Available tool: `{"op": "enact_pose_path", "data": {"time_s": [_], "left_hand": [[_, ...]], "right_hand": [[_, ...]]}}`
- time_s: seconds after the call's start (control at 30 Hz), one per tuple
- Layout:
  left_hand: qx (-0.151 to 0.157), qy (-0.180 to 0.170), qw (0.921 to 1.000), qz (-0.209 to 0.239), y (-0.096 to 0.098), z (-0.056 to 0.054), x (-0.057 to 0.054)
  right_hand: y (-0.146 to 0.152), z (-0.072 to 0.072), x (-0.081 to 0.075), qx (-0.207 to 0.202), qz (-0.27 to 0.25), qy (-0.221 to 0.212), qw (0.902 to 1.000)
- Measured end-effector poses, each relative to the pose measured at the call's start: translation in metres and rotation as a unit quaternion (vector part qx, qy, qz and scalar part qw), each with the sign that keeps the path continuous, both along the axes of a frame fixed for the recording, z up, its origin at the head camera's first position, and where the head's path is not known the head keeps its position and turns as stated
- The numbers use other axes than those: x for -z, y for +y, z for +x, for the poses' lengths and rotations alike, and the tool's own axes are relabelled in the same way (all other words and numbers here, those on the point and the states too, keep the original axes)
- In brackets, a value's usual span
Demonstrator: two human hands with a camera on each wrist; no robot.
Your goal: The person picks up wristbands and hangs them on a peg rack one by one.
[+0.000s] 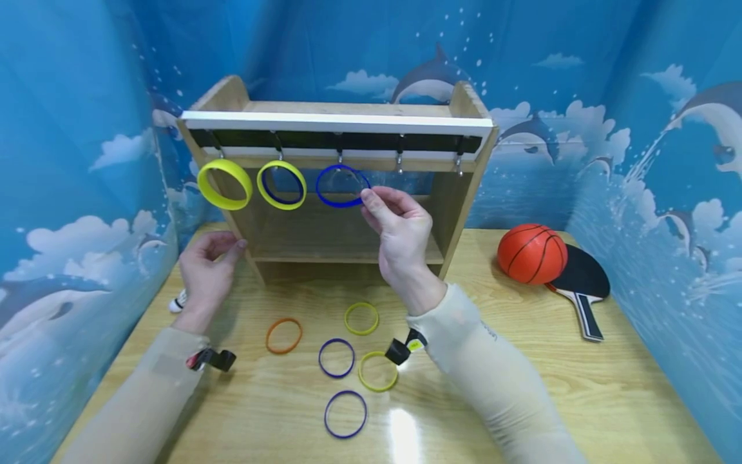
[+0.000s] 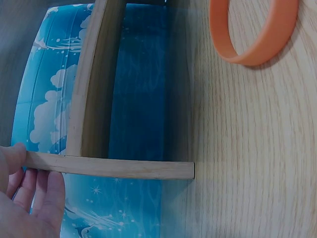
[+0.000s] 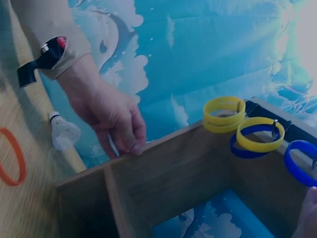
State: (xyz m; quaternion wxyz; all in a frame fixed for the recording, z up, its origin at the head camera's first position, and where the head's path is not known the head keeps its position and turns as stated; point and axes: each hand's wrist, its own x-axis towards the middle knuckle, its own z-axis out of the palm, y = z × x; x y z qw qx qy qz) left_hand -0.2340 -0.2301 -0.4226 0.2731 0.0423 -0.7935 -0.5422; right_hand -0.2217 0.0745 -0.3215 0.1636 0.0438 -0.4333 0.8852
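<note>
My right hand (image 1: 402, 235) pinches the lower right edge of a blue wristband (image 1: 342, 204), which is at the middle hook (image 1: 340, 156) of a wooden shelf unit (image 1: 348, 251). Whether the hook bears its weight I cannot tell. On the leftmost hook hang yellow wristbands (image 3: 223, 121), one against another. The second hook carries a yellow wristband (image 1: 284, 205) with a blue wristband (image 3: 247, 152) behind it. Low on the unit's left side, my left hand (image 1: 210, 267) grips the edge of the side panel (image 2: 124, 168) between thumb and fingers.
Bare hooks (image 1: 399, 162) hang at the right. On the table (image 1: 243, 412) lie an orange wristband (image 1: 282, 351), yellow wristbands (image 1: 361, 333) and blue wristbands (image 1: 345, 436). A shuttlecock (image 3: 64, 134) lies left of the unit; a red ball (image 1: 531, 254) and a table tennis paddle (image 1: 581, 283) lie right.
</note>
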Motion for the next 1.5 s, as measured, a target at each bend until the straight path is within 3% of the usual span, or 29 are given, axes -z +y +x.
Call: {"op": "enact_pose_path", "data": {"time_s": [0.27,0.63,0.83,0.9,0.97,1.13,1.23,1.33,1.5], "left_hand": [[-0.002,-0.007,1.0,-0.003,-0.001,0.001,-0.001],[-0.003,-0.017,0.9998,-0.006,-0.002,0.001,-0.001],[-0.001,-0.017,0.9999,-0.002,-0.001,0.001,-0.002],[-0.001,-0.017,0.9999,-0.001,0.0,0.001,-0.003],[0.0,-0.017,0.9998,-0.002,0.0,0.002,-0.003],[0.001,-0.012,0.9999,-0.007,-0.001,0.002,-0.003],[0.0,-0.01,0.9999,-0.01,-0.002,0.001,-0.002],[-0.003,-0.013,0.9999,-0.009,-0.002,0.001,-0.002],[-0.002,-0.021,0.9997,-0.011,-0.001,0.0,-0.001]], "right_hand": [[-0.002,-0.002,0.015,-0.031,0.058,0.001,0.9979],[0.002,-0.004,0.019,-0.048,0.103,0.032,0.993],[0.019,0.001,0.025,-0.076,0.179,0.028,0.9806],[0.029,0.007,0.027,-0.107,0.222,0.018,0.9689],[0.041,0.015,0.03,-0.147,0.28,0.007,0.9486],[0.071,0.032,0.048,-0.235,0.439,0.013,0.8669],[0.084,0.042,0.063,-0.267,0.493,0.015,0.8281],[0.094,0.051,0.081,-0.297,0.514,0.008,0.8047],[0.104,0.066,0.112,-0.337,0.526,-0.023,0.7806]]}}
